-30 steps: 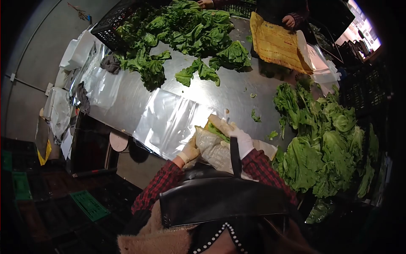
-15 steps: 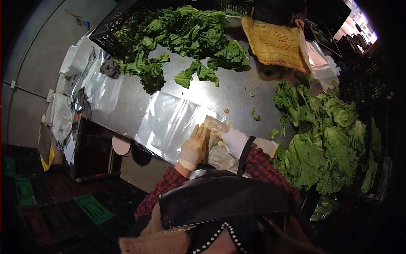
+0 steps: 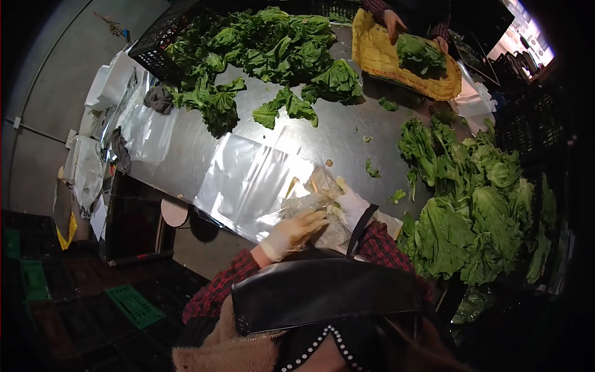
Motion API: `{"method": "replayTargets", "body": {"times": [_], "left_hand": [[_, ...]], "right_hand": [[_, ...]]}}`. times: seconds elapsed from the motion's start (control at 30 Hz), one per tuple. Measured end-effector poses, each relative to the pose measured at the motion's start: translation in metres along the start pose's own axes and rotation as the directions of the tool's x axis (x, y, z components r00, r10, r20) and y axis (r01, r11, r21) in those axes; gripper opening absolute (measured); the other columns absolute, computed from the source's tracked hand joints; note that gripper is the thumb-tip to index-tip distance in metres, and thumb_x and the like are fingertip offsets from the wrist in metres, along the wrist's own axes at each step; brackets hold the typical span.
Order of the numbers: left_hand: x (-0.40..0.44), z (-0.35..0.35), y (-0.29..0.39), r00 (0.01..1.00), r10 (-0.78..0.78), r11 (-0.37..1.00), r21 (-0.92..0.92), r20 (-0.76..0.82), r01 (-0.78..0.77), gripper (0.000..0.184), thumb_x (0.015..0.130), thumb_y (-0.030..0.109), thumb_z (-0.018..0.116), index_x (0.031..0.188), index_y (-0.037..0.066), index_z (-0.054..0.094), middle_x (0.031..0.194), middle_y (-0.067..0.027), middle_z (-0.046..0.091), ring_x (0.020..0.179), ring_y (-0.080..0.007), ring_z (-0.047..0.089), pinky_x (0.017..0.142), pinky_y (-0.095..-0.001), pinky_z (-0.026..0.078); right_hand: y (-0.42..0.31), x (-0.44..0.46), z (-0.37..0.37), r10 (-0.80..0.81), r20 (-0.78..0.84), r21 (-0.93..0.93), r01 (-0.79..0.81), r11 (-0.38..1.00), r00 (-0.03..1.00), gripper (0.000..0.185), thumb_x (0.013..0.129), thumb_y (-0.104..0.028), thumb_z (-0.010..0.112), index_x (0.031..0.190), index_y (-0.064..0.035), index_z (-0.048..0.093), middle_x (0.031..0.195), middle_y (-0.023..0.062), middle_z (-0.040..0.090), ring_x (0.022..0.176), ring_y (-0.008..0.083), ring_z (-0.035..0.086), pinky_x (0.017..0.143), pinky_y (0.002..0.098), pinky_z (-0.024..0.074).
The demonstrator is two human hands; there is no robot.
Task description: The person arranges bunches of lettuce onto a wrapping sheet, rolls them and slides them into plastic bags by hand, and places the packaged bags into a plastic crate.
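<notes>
My left hand (image 3: 292, 234), in a pale glove, lies against the near left side of a crumpled light wrapper (image 3: 319, 201), its fingers stretched out toward the right. My right hand (image 3: 352, 203), also gloved, is at the wrapper's right side with its fingers bent on it; the fingertips are partly hidden. What the wrapper encloses cannot be seen clearly. Flat clear plastic bags (image 3: 238, 180) lie just left of it on the metal table (image 3: 186, 149). Light green lettuce (image 3: 471, 211) is heaped to the right of my right hand.
Dark green leafy heads (image 3: 279, 46) cover the far side, beside a black crate (image 3: 149, 56). Across the table a person's hands (image 3: 394, 25) are at a yellow sheet (image 3: 378, 56) with greens (image 3: 421, 56) on it. A grey cloth (image 3: 158, 99) lies at the left.
My left hand has lowered and turned flat across the wrapper's near side. The wrapper looks more folded. Across the table, the yellow sheet has opened out, showing greens on it.
</notes>
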State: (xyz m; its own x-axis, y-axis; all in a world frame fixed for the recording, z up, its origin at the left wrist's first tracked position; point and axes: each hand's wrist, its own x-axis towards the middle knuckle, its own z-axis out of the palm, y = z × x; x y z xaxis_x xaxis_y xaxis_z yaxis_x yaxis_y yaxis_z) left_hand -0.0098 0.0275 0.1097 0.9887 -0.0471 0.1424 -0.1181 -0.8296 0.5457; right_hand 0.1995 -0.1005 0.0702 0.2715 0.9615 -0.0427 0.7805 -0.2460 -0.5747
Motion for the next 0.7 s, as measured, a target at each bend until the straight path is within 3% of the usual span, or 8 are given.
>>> {"method": "replayTargets", "body": {"times": [0.03, 0.07, 0.1, 0.23, 0.33, 0.47, 0.63, 0.7], "left_hand": [[-0.014, 0.000, -0.002, 1.000, 0.002, 1.000, -0.004, 0.001, -0.002, 0.055, 0.087, 0.014, 0.063, 0.138, 0.000, 0.048, 0.145, -0.0226, 0.046, 0.127, -0.0367, 0.052, 0.097, -0.0399, 0.050], [-0.031, 0.002, -0.006, 0.824, -0.541, 0.813, -0.145, 0.169, 0.564, 0.056, 0.087, 0.016, 0.067, 0.138, 0.001, 0.049, 0.142, -0.0231, 0.048, 0.121, -0.0347, 0.057, 0.092, -0.0371, 0.052], [-0.043, 0.011, -0.009, 0.358, -0.851, 0.320, -0.160, 0.386, 0.934, 0.057, 0.087, 0.019, 0.071, 0.137, 0.002, 0.051, 0.139, -0.0235, 0.051, 0.115, -0.0328, 0.062, 0.087, -0.0343, 0.055], [-0.057, 0.079, -0.047, 0.404, -0.897, 0.126, -0.774, 0.178, 0.621, 0.082, 0.091, 0.040, 0.071, 0.152, 0.006, 0.028, 0.143, -0.0158, 0.049, 0.122, -0.0274, 0.055, 0.097, -0.0356, 0.048], [-0.024, 0.093, -0.062, 0.511, -0.853, 0.094, -0.928, 0.111, 0.360, 0.092, 0.089, 0.043, 0.072, 0.154, 0.005, 0.019, 0.143, -0.0127, 0.048, 0.124, -0.0249, 0.053, 0.100, -0.0350, 0.046], [0.034, 0.090, -0.051, 0.424, -0.825, -0.333, -0.927, 0.374, 0.170, 0.082, 0.087, 0.042, 0.075, 0.149, 0.007, 0.034, 0.143, -0.0155, 0.047, 0.128, -0.0263, 0.049, 0.099, -0.0400, 0.049], [0.037, 0.090, -0.037, 0.635, -0.755, -0.129, -0.986, 0.164, 0.102, 0.077, 0.089, 0.038, 0.074, 0.149, 0.008, 0.036, 0.144, -0.0156, 0.047, 0.131, -0.0261, 0.048, 0.106, -0.0423, 0.043], [0.020, 0.069, -0.034, 0.590, -0.707, -0.302, -0.920, 0.391, 0.248, 0.086, 0.089, 0.040, 0.074, 0.153, 0.007, 0.027, 0.144, -0.0157, 0.047, 0.130, -0.0249, 0.049, 0.106, -0.0385, 0.043]], "right_hand": [[0.004, 0.001, 0.003, 0.006, -0.041, 0.020, -0.006, 1.000, 0.999, 0.056, 0.087, -0.014, 0.069, 0.138, -0.0059, 0.049, 0.135, 0.0220, 0.053, 0.100, 0.0324, 0.063, 0.083, 0.0392, 0.0531], [0.007, 0.000, 0.006, 0.012, -0.082, 0.043, -0.009, 0.999, 0.997, 0.055, 0.087, -0.013, 0.070, 0.137, -0.0056, 0.051, 0.136, 0.0209, 0.054, 0.102, 0.0308, 0.063, 0.084, 0.0382, 0.0529], [0.011, -0.001, 0.006, 0.020, -0.114, 0.078, -0.011, 0.997, 0.993, 0.053, 0.086, -0.012, 0.070, 0.136, -0.0052, 0.053, 0.136, 0.0198, 0.054, 0.104, 0.0292, 0.063, 0.086, 0.0372, 0.0526], [0.032, -0.002, 0.008, 0.098, -0.174, 0.225, -0.058, 0.973, 0.980, 0.049, 0.086, -0.010, 0.072, 0.133, -0.0041, 0.059, 0.136, 0.0166, 0.056, 0.111, 0.0239, 0.062, 0.091, 0.0338, 0.0513], [0.053, 0.003, 0.013, 0.245, -0.183, 0.424, -0.148, 0.894, 0.952, 0.048, 0.087, -0.014, 0.074, 0.132, -0.0037, 0.060, 0.130, 0.0172, 0.061, 0.115, 0.0217, 0.061, 0.096, 0.0319, 0.0491], [0.060, 0.018, 0.011, 0.523, -0.080, 0.528, -0.409, 0.744, 0.849, 0.046, 0.087, -0.018, 0.076, 0.127, -0.0009, 0.063, 0.121, 0.0151, 0.067, 0.113, 0.0203, 0.062, 0.098, 0.0305, 0.0476], [0.064, 0.037, 0.058, 0.598, -0.278, 0.801, -0.161, 0.576, 0.752, 0.049, 0.085, -0.024, 0.079, 0.123, 0.0024, 0.064, 0.122, 0.0120, 0.067, 0.109, 0.0189, 0.064, 0.097, 0.0296, 0.0479], [0.042, 0.033, 0.050, 0.640, -0.313, 0.764, -0.214, 0.608, 0.702, 0.047, 0.086, -0.028, 0.077, 0.121, 0.0014, 0.066, 0.117, 0.0115, 0.070, 0.105, 0.0202, 0.065, 0.093, 0.0314, 0.0495]]}}
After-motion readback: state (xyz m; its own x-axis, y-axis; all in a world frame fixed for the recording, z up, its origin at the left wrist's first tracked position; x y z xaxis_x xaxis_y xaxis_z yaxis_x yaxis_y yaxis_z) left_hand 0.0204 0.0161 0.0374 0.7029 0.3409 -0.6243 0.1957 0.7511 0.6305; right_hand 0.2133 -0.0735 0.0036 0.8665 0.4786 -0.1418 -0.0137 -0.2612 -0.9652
